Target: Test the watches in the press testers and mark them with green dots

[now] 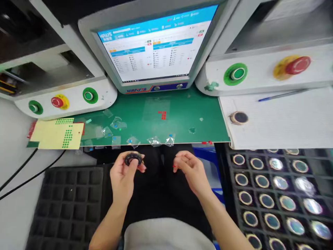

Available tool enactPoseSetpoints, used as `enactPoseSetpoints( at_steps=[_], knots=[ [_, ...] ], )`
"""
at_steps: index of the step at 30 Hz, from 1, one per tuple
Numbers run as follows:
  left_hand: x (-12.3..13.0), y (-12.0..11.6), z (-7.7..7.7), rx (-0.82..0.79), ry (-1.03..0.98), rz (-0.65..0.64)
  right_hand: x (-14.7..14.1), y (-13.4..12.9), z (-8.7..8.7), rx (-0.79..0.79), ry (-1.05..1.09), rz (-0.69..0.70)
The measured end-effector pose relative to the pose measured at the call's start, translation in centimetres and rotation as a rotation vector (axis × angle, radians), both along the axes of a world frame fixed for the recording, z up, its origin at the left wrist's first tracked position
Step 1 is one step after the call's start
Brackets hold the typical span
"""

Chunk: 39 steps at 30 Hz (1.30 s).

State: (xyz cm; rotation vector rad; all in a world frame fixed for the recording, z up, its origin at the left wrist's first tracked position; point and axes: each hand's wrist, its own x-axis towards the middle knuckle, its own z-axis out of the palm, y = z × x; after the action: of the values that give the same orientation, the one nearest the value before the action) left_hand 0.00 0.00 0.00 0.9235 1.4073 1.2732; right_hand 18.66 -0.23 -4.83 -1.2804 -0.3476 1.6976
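Observation:
My left hand (123, 173) is closed round a small black round part (133, 159), its thumb lying across the face. The part looks ring-like, and the fingers cover some of its edge. To the right, my right hand (191, 170) has its thumb and forefinger pinched together. A tiny red piece (174, 166) shows at those fingertips, too small to make out clearly. Both hands are held above my lap, just in front of the green work surface (182, 128). Along its front edge stick several small clear film pieces (155, 140) and some red bits (207, 142).
A touchscreen (161, 45) stands behind, between panels with green buttons (237, 73) and red knobs (298, 65). Yellow sticker sheets (73, 135) lie left, above a black compartment tray (70, 198). At right are a notebook (281, 121), pen (283, 94), one round part (239, 118) and a filled tray (282, 175).

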Motion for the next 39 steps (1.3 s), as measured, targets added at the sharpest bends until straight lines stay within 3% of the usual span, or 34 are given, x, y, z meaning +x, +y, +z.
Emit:
enactPoseSetpoints(
  at_steps=[4,7,14,18,24,32,39],
  knots=[
    [1.1,-0.8,-0.1,-0.165,-0.129,-0.169,-1.5,2.2,-1.1,0.001,0.029,0.034],
    [1.4,-0.9,-0.2,-0.236,-0.175,-0.221,-2.4,3.1,-1.5,0.007,0.039,0.025],
    [1.5,-0.4,-0.1,-0.345,-0.156,-0.105,-2.5,3.1,-0.3,0.087,0.045,-0.034],
    [1.9,-0.3,0.1,-0.329,-0.237,-0.109,-0.8,1.2,1.7,0.157,0.067,0.070],
    [2.5,-0.9,-0.2,-0.320,-0.192,-0.291,0.6,-1.0,3.3,0.245,0.116,0.555],
    [3.4,-2.5,-0.2,-0.213,-0.132,-0.276,-1.9,-2.5,4.0,0.169,0.110,0.520],
    [3.5,-2.9,0.1,-0.028,0.050,-0.341,-2.1,-2.6,4.2,0.142,0.056,0.491]
  ],
)
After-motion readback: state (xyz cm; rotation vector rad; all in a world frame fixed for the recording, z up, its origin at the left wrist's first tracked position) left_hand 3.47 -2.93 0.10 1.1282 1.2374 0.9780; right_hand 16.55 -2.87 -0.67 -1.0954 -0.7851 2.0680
